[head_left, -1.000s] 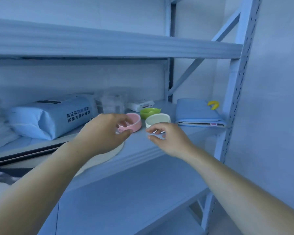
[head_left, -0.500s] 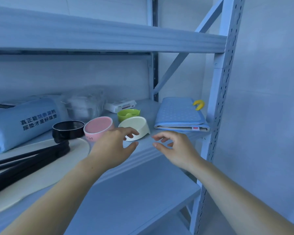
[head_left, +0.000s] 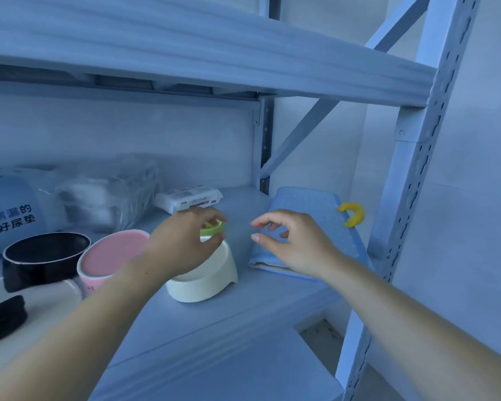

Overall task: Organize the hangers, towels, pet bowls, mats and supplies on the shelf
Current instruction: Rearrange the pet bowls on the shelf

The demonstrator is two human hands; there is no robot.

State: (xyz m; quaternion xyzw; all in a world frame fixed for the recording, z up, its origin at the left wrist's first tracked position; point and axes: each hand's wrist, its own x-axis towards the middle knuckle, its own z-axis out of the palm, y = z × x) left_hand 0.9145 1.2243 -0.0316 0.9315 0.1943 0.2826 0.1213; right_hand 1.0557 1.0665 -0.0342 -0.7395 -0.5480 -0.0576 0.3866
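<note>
My left hand [head_left: 182,241] reaches over the white pet bowl [head_left: 211,277], and its thumb and fingers close around the small green bowl [head_left: 213,228] behind it. My right hand [head_left: 295,241] hovers with fingers spread and nothing in it, just above the near left corner of the folded blue mat [head_left: 310,204]. A pink bowl [head_left: 110,256] and a black bowl [head_left: 41,256] stand in a row left of the white one. Most of the green bowl is hidden by my fingers.
A pack of wipes [head_left: 188,198], a clear plastic bag [head_left: 107,195] and a blue bag of pads [head_left: 9,215] lie along the back. Black hangers [head_left: 0,316] rest on a white round mat [head_left: 44,296] at the left. A yellow toy [head_left: 352,214] sits beside the shelf post [head_left: 411,180].
My left hand moved from the pink bowl past the white bowl to the green bowl. My right hand drifted right and back toward the blue mat. My view came closer.
</note>
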